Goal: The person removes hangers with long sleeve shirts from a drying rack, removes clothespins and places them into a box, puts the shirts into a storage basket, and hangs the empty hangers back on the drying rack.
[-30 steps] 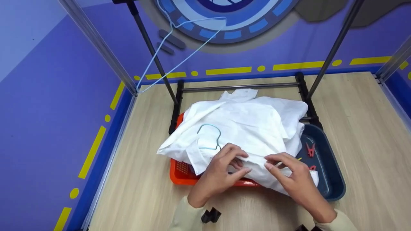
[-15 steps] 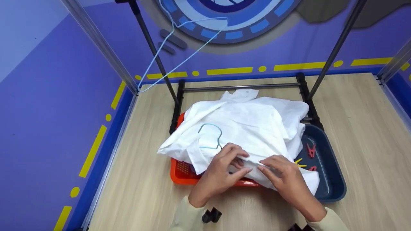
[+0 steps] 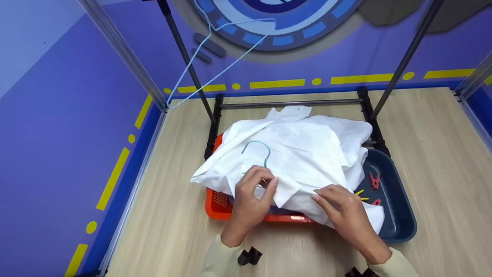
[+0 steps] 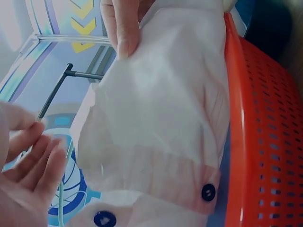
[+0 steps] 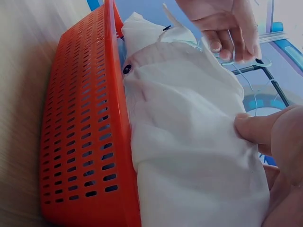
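A white shirt (image 3: 300, 150) with dark blue buttons lies heaped over the orange basket (image 3: 215, 204). My right hand (image 3: 342, 202) pinches its near edge, thumb in front and fingers behind the cloth in the right wrist view. My left hand (image 3: 250, 198) is bent beside a raised white flap (image 3: 286, 190) of the shirt, thumb and fingertips close together. No cloth shows between them in the left wrist view. The teal hook of a hanger (image 3: 256, 141) rises from the shirt just beyond the left fingers; its lower part is hidden.
A dark blue tray (image 3: 405, 215) with red clothespins (image 3: 374, 181) and a yellow clothespin (image 3: 361, 195) stands at the right. Behind is a black rack (image 3: 292, 103). A light blue hanger (image 3: 226, 69) hangs at the upper left, and walls enclose the floor.
My left hand has moved left and up from the shirt's near edge, and the flap now stands up. The hanger hook has shifted slightly away. My right hand first slid left along the edge.
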`<action>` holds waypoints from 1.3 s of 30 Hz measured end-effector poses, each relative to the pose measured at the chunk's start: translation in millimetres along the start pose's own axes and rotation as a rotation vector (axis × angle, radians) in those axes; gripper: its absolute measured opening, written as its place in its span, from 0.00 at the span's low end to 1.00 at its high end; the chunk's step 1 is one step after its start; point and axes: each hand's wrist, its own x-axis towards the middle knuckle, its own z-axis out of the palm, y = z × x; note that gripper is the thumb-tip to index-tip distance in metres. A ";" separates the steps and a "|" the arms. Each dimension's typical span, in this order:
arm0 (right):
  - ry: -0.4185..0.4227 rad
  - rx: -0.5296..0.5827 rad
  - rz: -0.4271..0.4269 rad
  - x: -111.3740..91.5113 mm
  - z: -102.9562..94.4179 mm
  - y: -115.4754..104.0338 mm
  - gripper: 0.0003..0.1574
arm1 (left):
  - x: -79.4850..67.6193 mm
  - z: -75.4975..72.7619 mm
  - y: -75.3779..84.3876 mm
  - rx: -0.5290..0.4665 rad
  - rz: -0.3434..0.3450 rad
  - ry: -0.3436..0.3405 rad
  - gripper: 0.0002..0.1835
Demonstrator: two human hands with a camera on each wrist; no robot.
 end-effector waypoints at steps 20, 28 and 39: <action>-0.009 0.016 -0.083 -2.6 -2.3 -2.5 0.08 | 7.7 -7.0 -2.5 0.323 -0.135 0.055 0.09; -0.006 0.002 -0.099 -4.3 -5.0 3.0 0.06 | 10.6 -15.1 -7.4 0.346 -0.069 0.046 0.09; 0.047 -0.007 -0.071 -9.1 -9.8 7.4 0.10 | 17.0 -25.8 -12.1 0.323 -0.087 0.085 0.08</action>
